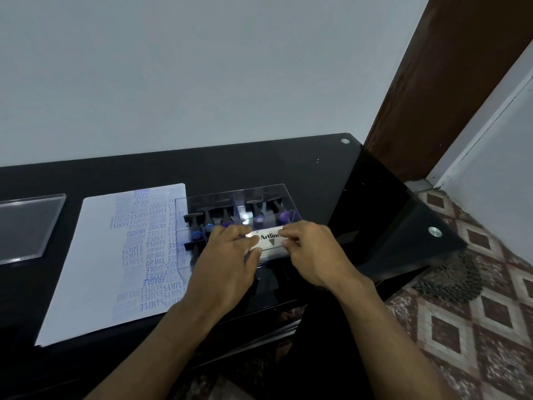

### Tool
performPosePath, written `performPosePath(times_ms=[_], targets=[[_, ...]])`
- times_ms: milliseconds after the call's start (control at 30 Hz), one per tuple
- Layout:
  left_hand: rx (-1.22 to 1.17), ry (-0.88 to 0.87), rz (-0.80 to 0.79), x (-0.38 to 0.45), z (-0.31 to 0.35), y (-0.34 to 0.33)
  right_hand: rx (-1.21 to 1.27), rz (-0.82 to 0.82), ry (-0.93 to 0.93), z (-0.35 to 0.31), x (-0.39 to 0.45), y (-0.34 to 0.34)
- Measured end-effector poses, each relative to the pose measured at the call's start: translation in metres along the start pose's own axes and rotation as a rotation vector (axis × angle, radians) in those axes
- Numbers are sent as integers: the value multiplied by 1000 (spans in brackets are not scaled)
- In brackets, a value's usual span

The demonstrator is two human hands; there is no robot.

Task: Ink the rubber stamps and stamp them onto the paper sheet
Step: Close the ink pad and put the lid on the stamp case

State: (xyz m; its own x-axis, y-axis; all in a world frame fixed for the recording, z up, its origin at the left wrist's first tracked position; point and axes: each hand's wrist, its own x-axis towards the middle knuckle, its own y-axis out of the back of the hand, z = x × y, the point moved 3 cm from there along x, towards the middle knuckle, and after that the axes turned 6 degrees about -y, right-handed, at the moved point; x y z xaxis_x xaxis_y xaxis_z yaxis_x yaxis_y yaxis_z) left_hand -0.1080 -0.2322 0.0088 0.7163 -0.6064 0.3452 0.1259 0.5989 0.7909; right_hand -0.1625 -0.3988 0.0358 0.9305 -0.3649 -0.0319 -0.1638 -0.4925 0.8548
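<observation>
I see both hands on the front of the clear stamp case [259, 197], which stands on the black table [288, 166] just right of the paper sheet [95, 255]. My left hand [227, 255] curls its fingers over the case's front edge. My right hand [308, 249] pinches the white label [269, 236]. The rubber stamps [227, 219] stand racked inside. The sheet carries blue imprints.

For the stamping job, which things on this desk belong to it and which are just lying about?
Belongs to the job:
paper sheet, already covered in stamp prints
stamps, in the clear case
clear case
left hand and right hand, both on the case

Just lying about:
clear panel
floor mat
</observation>
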Motion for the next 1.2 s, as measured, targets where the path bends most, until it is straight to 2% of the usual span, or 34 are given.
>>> performPosePath(times_ms=[133, 367, 533, 733, 933, 1200], targets=[[33, -34, -24, -2, -4, 2, -58, 52, 28, -1, -3, -3], [129, -65, -44, -9, -21, 21, -378, 141, 67, -31, -15, -6], [242, -39, -51, -25, -49, 57, -331, 99, 181, -75, -12, -26], [349, 129, -70, -61, -106, 108, -250, -5, 290, -140, -5, -65], [431, 277, -78, -114, -169, 172, -270, -123, 398, -209, 0, -113], [503, 449, -19, -175, -250, 244, -234, -226, 509, -299, 11, -177]])
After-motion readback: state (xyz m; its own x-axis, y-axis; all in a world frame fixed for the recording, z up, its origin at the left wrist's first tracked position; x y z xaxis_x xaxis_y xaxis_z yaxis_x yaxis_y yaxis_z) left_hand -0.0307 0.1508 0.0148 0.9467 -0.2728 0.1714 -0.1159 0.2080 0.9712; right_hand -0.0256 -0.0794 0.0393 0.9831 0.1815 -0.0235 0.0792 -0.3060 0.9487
